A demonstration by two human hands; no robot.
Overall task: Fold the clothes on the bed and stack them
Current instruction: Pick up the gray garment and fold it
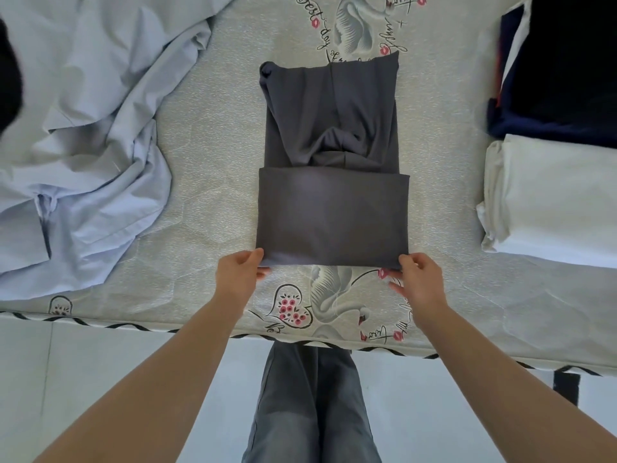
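Leftmost, a crumpled pale-blue cotton shirt (90, 155) sprawls unfolded over the near-left part of the bed, with a patch of black fabric (10, 88) at the frame's far left edge, partly cut off. Beneath everything lies the pale grey bedsheet printed with swans, pink flowers and script lettering (207, 182), its near border trimmed with a black zigzag line. Next comes the left hand (238, 274), its grip pinching the near-left corner of the dark grey knit garment (334, 215), thumb on top and fingers tucked under the edge. That garment lies flat at the middle of the bed, its near part folded up over itself into a neat band, while the farther part shows a bunched wrinkle at its centre and a small rolled lump at its far-left corner. At the garment's near-right corner the right hand (419, 279) pinches the fabric in the same way, thumb above, with the lower fingers spread loosely just off the sheet. Further right, well apart from the grey piece, a folded white cloth (554, 198) rests near the bed's right side, and beyond it sits a folded navy-blue garment (564, 71), touching the white one's far edge. Below the bed edge, grey denim trouser legs (310, 409) stand on a pale tiled floor (110, 375)
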